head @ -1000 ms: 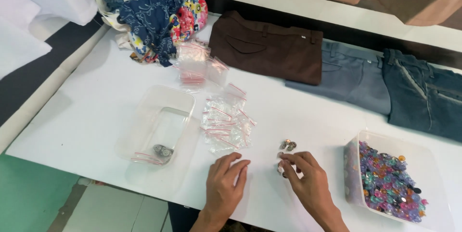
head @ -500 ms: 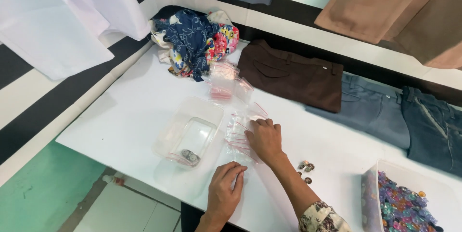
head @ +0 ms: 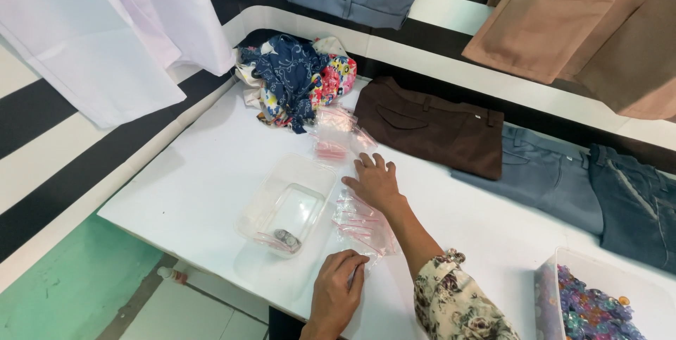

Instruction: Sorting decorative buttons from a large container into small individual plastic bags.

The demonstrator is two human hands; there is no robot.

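Since a moment ago, the right hand (head: 375, 181) has slid further up the table (head: 190, 185), off the middle of the bags (head: 362, 224) and onto their top end. It lies flat, palm down, fingers spread a little and holding nothing.

Going left to right, I see a white cloth (head: 105, 30) hanging on the striped wall. Below it, at the back corner of the table, is a heap of flowery cloth (head: 299, 79). Nothing stands between the hands and the bags.

Next comes a clear tray (head: 285, 206), just left of the bags. It holds a few small round metal bits (head: 286, 240) at its near end, with something thin and pink beside them. More little bags (head: 338, 136) lie behind the tray.

The left hand (head: 338, 291) rests at the near edge, fingers bent and close together, tips on the near end of the bags. I cannot tell if it pinches one.

Brown trousers (head: 429, 125) lie folded behind the right hand, then grey ones (head: 535, 178), then dark jeans (head: 637, 202). At the far right a clear box (head: 546, 287) is full of coloured beads (head: 591, 312).
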